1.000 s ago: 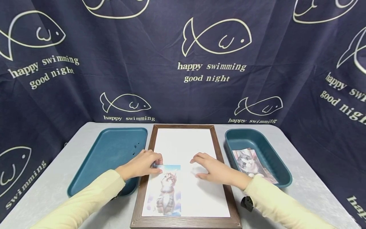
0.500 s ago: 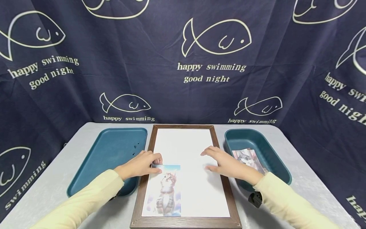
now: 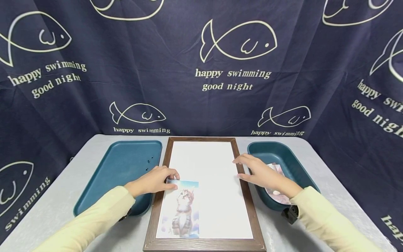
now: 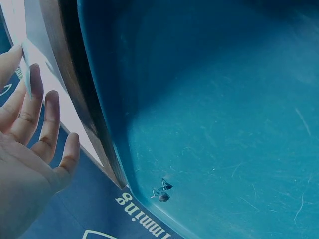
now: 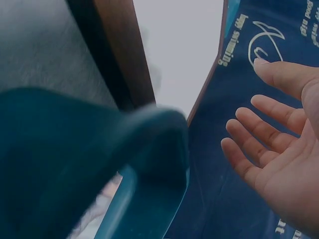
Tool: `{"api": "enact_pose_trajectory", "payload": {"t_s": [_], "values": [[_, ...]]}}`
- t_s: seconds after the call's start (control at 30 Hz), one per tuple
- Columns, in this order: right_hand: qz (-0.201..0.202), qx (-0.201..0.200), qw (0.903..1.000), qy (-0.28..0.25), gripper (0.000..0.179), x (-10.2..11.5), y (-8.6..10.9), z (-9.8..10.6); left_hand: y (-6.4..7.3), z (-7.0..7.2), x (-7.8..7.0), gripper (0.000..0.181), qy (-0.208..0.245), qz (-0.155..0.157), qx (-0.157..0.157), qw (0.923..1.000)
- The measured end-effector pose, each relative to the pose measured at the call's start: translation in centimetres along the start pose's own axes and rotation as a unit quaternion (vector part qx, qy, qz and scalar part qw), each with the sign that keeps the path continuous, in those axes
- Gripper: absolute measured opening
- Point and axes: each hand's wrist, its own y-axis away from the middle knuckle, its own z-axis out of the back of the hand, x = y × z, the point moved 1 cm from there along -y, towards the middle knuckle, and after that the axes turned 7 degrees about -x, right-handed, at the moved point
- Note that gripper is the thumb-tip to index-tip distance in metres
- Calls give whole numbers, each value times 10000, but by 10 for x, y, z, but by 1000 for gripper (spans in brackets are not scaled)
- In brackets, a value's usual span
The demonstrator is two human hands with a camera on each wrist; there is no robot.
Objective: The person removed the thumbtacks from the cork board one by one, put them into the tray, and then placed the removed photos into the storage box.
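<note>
My left hand (image 3: 157, 180) pinches the top left corner of a cat picture (image 3: 182, 213) between thumb and fingers. The picture lies over the lower left of a white sheet (image 3: 225, 210) inside a brown wooden frame (image 3: 204, 244). In the left wrist view, the picture's thin edge (image 4: 27, 79) shows between thumb and index finger. My right hand (image 3: 261, 173) holds nothing; its relaxed fingers reach over the frame's right side, beside the teal bin (image 3: 296, 166). Another picture (image 3: 280, 199) lies in that bin, partly covered by the right hand and forearm.
A shallow teal tray (image 3: 122, 171) is on the left, with several small dark pieces (image 4: 162, 189) near its right edge. The grey tabletop (image 3: 333, 196) ends at a navy fish-print curtain (image 3: 182, 80) behind. The bin's raised rim (image 5: 164, 112) stands close to the right wrist.
My right hand has moved right, from above the white sheet to the frame's right edge and the bin. The left hand and its picture stay nearly where they were.
</note>
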Motion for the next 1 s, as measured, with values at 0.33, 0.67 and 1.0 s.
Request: {"api": "enact_pose_trajectory", "payload": {"t_s": [0.33,0.67,1.0], "values": [[-160,-242,9996,26,37,-22,8,13,0,2,-1,21,219,17,38,9998],[-761,-307,9962,-305,39,-45,21,30,-2,5,-1,20,391,-7,57,9992],[-817,-717,9941,22,35,-68,37,41,-4,4,2,19,460,-75,117,9988]]}}
